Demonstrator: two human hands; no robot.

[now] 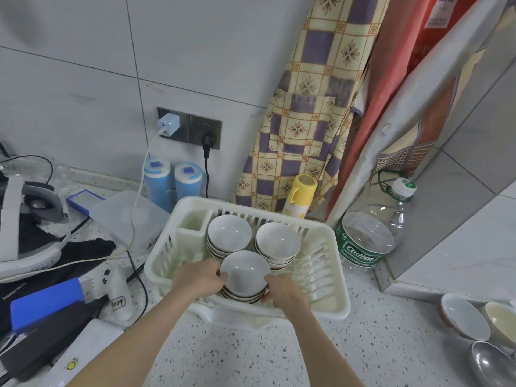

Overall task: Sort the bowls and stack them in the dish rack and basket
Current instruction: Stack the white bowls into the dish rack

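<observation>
Head view of a speckled surface (377, 344) bearing a white dish rack (329, 300). Three stacks of white bowls stand in the rack: a far-left stack (229, 233), a far-right stack (277, 241) and a near stack (245, 275). The left hand (199, 277) and right hand (282, 290) hold the near stack from opposite sides; each grip is closed on it, with fingers curled at the rim of the top bowl and down the sides of the bowls beneath. The near stack sits just in front of the two far stacks, close against them. A cutlery cup (192, 223) occupies the rack's far-left corner. Behind the rack stand two blue canisters (173, 181) and a yellow-capped bottle (300, 196); a large clear water jug (371, 233) stands to its right. At the right edge of the view, well apart from the rack, lie a red-sided bowl (463, 317), a cream bowl (501, 321) and a metal bowl (492, 364). Cables, a headset (30, 219) and other devices cover the surface at left.
</observation>
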